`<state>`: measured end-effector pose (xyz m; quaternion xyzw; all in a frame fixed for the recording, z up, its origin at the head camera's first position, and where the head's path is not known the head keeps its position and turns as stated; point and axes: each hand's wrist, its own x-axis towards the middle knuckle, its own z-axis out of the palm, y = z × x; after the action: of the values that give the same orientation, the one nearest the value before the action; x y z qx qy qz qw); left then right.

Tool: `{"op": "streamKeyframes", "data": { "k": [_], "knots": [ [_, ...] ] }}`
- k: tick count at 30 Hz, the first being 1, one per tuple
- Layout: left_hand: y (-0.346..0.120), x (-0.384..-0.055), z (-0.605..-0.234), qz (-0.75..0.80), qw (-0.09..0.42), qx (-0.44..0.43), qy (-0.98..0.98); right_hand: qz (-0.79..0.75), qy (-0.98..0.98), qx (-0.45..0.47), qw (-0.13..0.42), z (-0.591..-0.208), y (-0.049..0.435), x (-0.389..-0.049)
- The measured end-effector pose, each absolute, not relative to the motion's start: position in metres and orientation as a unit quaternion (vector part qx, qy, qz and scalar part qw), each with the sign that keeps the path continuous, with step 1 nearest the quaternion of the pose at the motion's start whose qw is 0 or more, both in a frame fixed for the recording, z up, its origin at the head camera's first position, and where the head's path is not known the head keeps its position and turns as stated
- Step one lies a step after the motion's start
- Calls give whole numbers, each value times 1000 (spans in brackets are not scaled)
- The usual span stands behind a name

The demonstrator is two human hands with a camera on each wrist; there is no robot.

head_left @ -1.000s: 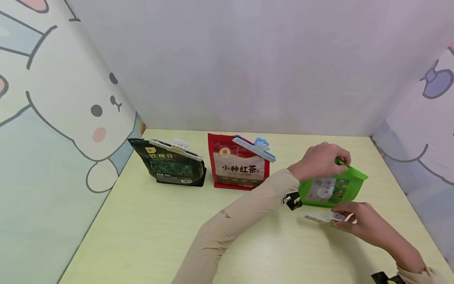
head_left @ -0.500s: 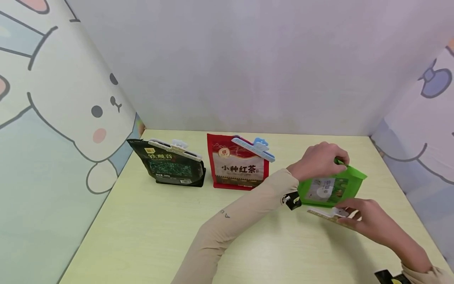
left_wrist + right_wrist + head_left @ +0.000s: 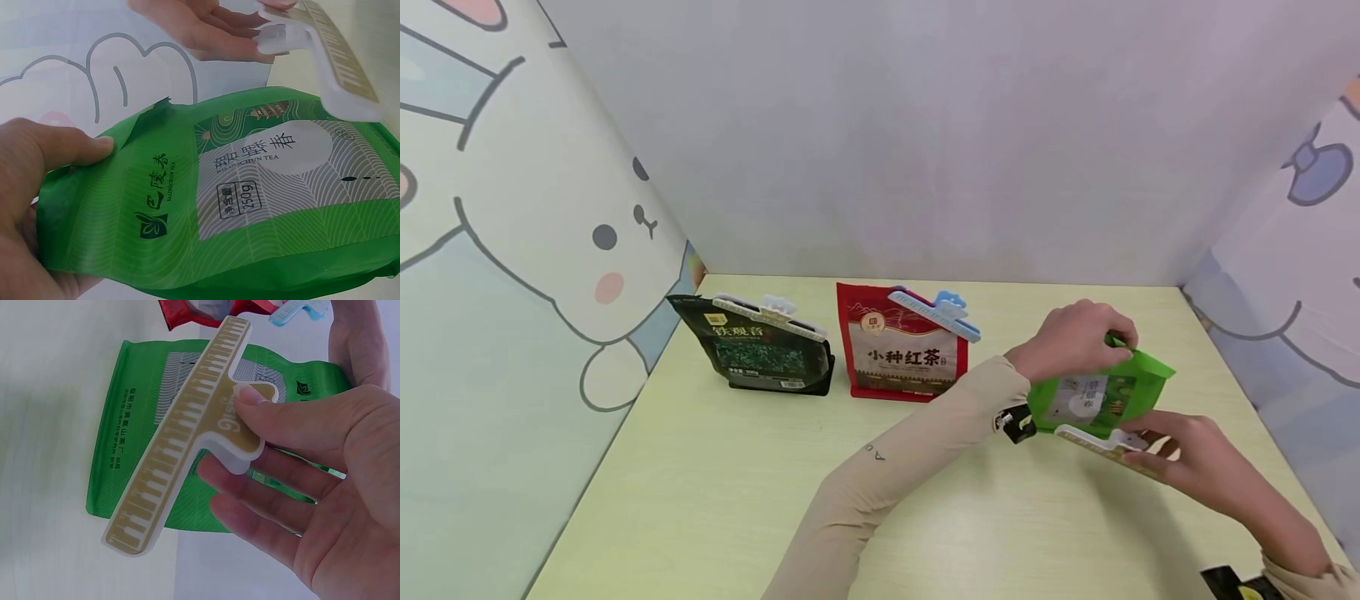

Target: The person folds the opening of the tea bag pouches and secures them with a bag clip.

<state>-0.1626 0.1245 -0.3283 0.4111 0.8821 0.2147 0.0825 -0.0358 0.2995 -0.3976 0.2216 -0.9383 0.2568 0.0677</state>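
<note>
A green tea bag [image 3: 1090, 400] stands at the right of the table, its top edge folded. My left hand [image 3: 1078, 337] grips that top; in the left wrist view the thumb lies on the front of the green bag [image 3: 169, 206]. Just in front of the bag, my right hand [image 3: 1195, 454] pinches a white and gold clip [image 3: 1105, 450] by its handles. Piano keys are printed along the long bar of the clip [image 3: 175, 437], which overlaps the bag in the right wrist view. The thumb of the right hand [image 3: 350, 450] presses on the handle, fingers behind it.
A red tea bag [image 3: 906, 358] with a blue clip [image 3: 936, 312] stands mid-table. Farther left is a black tea bag [image 3: 760, 354] with a white clip [image 3: 771, 315] along its top. Pale walls with cartoon drawings enclose the table [image 3: 700, 492].
My right hand and the clip have moved slightly right and up, nearer the lower edge of the green bag. The left hand still grips the bag's top in the same place.
</note>
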Motion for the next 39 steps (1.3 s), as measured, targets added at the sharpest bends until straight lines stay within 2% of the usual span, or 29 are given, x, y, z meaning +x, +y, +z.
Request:
{"op": "streamKeyframes", "data": {
  "k": [39],
  "knots": [
    [125, -163, -328, 207, 83, 408, 885, 239, -932, 245, 122, -377, 309, -39]
  ]
}}
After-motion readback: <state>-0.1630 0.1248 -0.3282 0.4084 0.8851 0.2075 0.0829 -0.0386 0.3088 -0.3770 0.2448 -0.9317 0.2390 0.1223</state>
